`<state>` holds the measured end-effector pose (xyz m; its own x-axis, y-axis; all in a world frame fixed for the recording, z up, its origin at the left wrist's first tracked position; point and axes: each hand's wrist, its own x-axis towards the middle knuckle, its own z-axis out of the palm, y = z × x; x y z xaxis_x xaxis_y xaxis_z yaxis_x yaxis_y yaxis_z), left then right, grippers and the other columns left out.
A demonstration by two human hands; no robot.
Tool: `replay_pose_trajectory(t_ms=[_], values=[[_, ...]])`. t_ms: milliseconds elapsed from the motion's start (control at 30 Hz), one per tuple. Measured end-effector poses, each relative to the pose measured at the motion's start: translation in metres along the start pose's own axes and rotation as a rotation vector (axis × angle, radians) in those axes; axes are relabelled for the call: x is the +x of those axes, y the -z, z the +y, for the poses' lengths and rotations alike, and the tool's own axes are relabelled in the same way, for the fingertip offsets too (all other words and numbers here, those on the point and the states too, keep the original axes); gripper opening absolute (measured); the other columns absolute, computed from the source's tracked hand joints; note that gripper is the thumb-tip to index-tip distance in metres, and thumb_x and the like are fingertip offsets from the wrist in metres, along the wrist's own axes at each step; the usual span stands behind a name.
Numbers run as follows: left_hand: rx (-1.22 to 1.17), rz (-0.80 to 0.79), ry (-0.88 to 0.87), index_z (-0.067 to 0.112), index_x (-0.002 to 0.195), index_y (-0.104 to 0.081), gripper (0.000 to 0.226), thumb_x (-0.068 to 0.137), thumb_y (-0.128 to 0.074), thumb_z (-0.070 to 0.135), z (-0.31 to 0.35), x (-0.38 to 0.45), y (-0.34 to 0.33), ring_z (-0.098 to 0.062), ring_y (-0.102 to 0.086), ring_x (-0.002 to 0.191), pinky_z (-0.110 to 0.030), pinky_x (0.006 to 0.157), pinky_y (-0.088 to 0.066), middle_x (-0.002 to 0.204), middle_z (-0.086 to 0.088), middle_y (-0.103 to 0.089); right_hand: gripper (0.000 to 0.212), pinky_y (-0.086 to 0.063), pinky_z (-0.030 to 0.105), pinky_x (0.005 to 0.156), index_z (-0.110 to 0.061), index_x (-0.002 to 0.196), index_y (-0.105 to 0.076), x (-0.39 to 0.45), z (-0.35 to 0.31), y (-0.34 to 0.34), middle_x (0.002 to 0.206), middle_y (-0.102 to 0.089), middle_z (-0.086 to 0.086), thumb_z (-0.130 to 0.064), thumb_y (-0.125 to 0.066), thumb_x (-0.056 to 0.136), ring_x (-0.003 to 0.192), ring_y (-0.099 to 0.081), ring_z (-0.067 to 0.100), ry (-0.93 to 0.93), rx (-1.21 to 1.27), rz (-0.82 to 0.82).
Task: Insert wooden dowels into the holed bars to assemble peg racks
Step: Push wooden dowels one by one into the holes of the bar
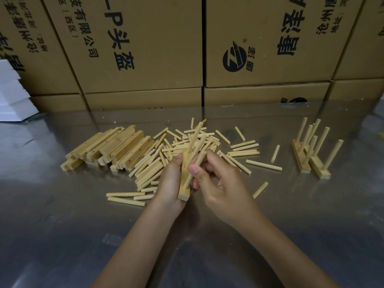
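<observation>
My left hand (pixel 169 183) grips a pale wooden holed bar (pixel 184 191) held lengthwise above the table, near end towards me. Two dowels (pixel 195 135) stand in the bar and slant away from me. My right hand (pixel 216 181) pinches another dowel (pixel 198 162) between thumb and fingers, its lower end at the bar's face. A pile of loose dowels (pixel 187 146) lies just behind the hands. A stack of holed bars (pixel 116 148) lies to the left. Two assembled peg racks (pixel 311 156) stand at the right.
Everything rests on a shiny metal table (pixel 83 225). Large printed cardboard boxes (pixel 145 48) form a wall along the back edge. White foam pieces (pixel 12 92) sit at the far left. Stray dowels (pixel 264 164) lie between the pile and the racks.
</observation>
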<state>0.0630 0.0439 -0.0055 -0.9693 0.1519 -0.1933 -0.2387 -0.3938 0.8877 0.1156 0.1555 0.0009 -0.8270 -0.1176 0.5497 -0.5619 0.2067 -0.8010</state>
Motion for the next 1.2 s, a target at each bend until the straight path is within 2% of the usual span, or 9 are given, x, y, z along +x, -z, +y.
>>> replay_pose_trajectory(t_ms=[133,200,367,467,567,800,900,1067,1200], values=[[0.007,-0.004,-0.021,0.006,0.105,-0.065,0.037,0.105,-0.035,0.029,-0.002,-0.003,-0.004,-0.034,-0.052,0.091,-0.047,0.087,-0.037,0.09,-0.018,-0.058,0.008,-0.055,0.047,0.062,-0.024,0.088,-0.061,0.0,0.003,-0.004,0.076,-0.066,-0.001,-0.027,-0.066,0.093,0.07,-0.065,0.021,-0.01,0.008,0.103],[-0.012,0.01,-0.017,0.006,0.111,-0.066,0.038,0.106,-0.036,0.029,-0.001,-0.003,-0.005,-0.033,-0.061,0.088,-0.047,0.089,-0.041,0.088,-0.015,-0.065,0.011,-0.055,0.048,0.061,-0.025,0.085,-0.061,0.001,0.004,-0.005,0.075,-0.066,0.0,-0.029,-0.069,0.091,0.068,-0.065,0.021,-0.021,0.01,0.128],[-0.055,0.024,-0.017,0.007,0.118,-0.065,0.037,0.105,-0.04,0.03,0.0,0.001,-0.002,-0.024,-0.069,0.075,-0.036,0.073,-0.052,0.082,-0.011,-0.07,0.013,-0.056,0.042,0.062,-0.024,0.083,-0.061,0.001,0.005,-0.008,0.074,-0.065,0.001,-0.03,-0.07,0.089,0.067,-0.063,0.021,-0.029,0.027,0.153],[-0.117,0.015,0.012,0.008,0.1,-0.069,0.038,0.104,-0.041,0.033,-0.001,0.001,0.001,-0.023,-0.072,0.069,-0.032,0.059,-0.058,0.075,-0.011,-0.07,0.006,-0.054,0.031,0.064,-0.023,0.094,-0.066,-0.002,0.007,-0.009,0.076,-0.066,-0.003,-0.029,-0.067,0.092,0.072,-0.064,0.017,-0.057,0.01,0.084],[-0.146,0.01,0.03,0.01,0.085,-0.067,0.04,0.103,-0.043,0.037,-0.001,0.0,0.004,-0.023,-0.071,0.062,-0.03,0.052,-0.056,0.066,-0.011,-0.069,0.015,-0.053,0.034,0.066,-0.019,0.1,-0.067,-0.005,0.008,-0.013,0.08,-0.066,-0.004,-0.032,-0.062,0.093,0.076,-0.063,0.015,-0.06,-0.073,0.045],[-0.159,0.003,-0.001,0.004,0.107,-0.059,0.041,0.105,-0.036,0.039,-0.003,-0.001,0.0,-0.023,-0.069,0.058,-0.029,0.051,-0.055,0.065,-0.011,-0.066,0.014,-0.05,0.02,0.059,-0.019,0.084,-0.066,-0.003,0.011,-0.015,0.075,-0.067,-0.008,-0.031,-0.075,0.084,0.067,-0.063,0.008,-0.089,-0.056,0.138],[-0.141,0.082,0.036,0.002,0.12,-0.06,0.046,0.106,-0.038,0.04,0.0,0.003,0.0,-0.026,-0.071,0.059,-0.031,0.049,-0.056,0.068,-0.014,-0.069,0.017,-0.052,0.024,0.059,-0.021,0.083,-0.066,-0.004,0.013,-0.016,0.074,-0.067,-0.009,-0.033,-0.078,0.082,0.066,-0.063,0.009,-0.098,-0.068,0.134],[-0.148,0.22,0.069,0.013,0.075,-0.055,0.044,0.103,-0.042,0.044,0.004,0.012,0.005,-0.017,-0.049,0.034,-0.023,0.04,-0.045,0.045,-0.003,-0.052,0.038,-0.038,0.012,0.051,-0.029,0.071,-0.051,-0.008,0.013,-0.015,0.07,-0.056,-0.029,-0.062,-0.07,0.076,0.06,-0.054,0.001,-0.104,-0.344,0.049],[-0.189,0.251,0.034,0.013,0.084,-0.058,0.037,0.103,-0.044,0.041,0.003,0.02,0.012,-0.014,-0.045,0.037,-0.024,0.039,-0.042,0.05,-0.001,-0.05,0.033,-0.039,0.013,0.052,-0.027,0.069,-0.054,-0.008,0.017,-0.013,0.06,-0.054,-0.024,-0.053,-0.071,0.081,0.056,-0.053,0.003,-0.144,-0.369,-0.06]])
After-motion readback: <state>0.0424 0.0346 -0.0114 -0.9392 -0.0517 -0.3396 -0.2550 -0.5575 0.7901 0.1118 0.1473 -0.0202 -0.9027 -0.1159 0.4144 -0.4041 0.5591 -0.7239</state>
